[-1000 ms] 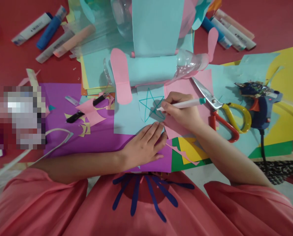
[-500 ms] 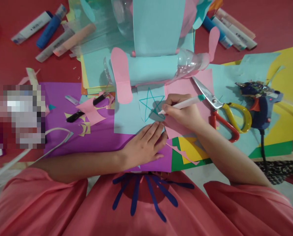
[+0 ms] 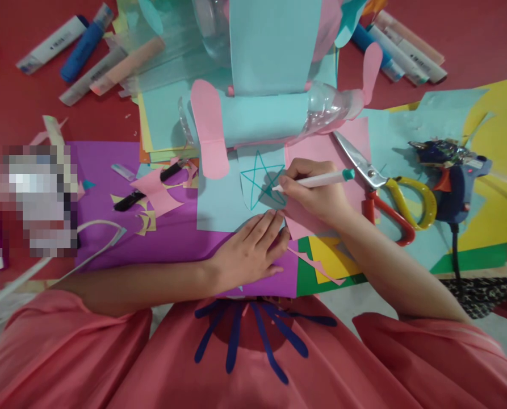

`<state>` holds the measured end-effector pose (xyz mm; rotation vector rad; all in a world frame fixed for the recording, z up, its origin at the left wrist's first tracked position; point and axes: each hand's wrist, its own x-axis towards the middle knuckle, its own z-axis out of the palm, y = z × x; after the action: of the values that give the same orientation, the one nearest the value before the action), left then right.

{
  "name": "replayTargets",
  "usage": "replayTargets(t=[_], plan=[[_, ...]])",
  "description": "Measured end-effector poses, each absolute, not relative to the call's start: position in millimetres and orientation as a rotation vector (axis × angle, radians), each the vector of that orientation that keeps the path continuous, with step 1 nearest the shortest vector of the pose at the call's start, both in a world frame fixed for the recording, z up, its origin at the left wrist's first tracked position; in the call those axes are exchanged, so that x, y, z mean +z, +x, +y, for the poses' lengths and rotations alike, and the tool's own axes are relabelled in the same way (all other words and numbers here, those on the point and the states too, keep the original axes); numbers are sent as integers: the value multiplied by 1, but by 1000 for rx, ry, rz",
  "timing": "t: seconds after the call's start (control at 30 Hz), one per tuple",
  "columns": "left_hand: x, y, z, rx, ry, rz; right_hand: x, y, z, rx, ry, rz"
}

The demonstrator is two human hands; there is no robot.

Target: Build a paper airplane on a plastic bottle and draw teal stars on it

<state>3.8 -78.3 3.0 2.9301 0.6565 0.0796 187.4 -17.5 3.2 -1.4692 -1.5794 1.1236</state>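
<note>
My right hand (image 3: 315, 187) is closed round a white marker (image 3: 321, 180) with a teal end, its tip at the right side of a drawn star. The teal star outline (image 3: 258, 170) is on a small light-blue paper (image 3: 248, 199), which lies over a larger light-blue sheet (image 3: 217, 210). My left hand (image 3: 255, 244) lies flat just below, fingertips on the lower edge of the paper. Right above the star is a plastic bottle (image 3: 334, 108) wrapped in light-blue paper, with pink paper strips (image 3: 209, 130) attached.
Scissors (image 3: 376, 182) with red and yellow handles lie right of my right hand. Beyond them is a hot glue gun (image 3: 455, 187) with its cord. Several markers (image 3: 87, 51) lie at the upper left, more at the upper right. Paper scraps (image 3: 157, 193) cover the purple sheet (image 3: 108, 165).
The marker tip has shifted slightly up and left along the star's right side, and the marker lies a little flatter. My left hand stays in place.
</note>
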Motion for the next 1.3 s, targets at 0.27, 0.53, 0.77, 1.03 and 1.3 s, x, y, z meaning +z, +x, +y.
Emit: replayTargets(t=[0.27,0.53,0.77,1.03,1.3], plan=[[3,4,-78,53,2944,657,7,188,-17,1214,-1499,-1543],[4,4,-78,48,2957,652,2,191,-16,1112,-1466,-1520],[4,4,-78,80,2956,659,3,188,-17,1106,-1505,-1566],[3,4,-79,9,2913,650,7,188,-16,1202,-1494,-1562],[3,4,-79,49,2916,661,6,192,-14,1130,-1478,-1512]])
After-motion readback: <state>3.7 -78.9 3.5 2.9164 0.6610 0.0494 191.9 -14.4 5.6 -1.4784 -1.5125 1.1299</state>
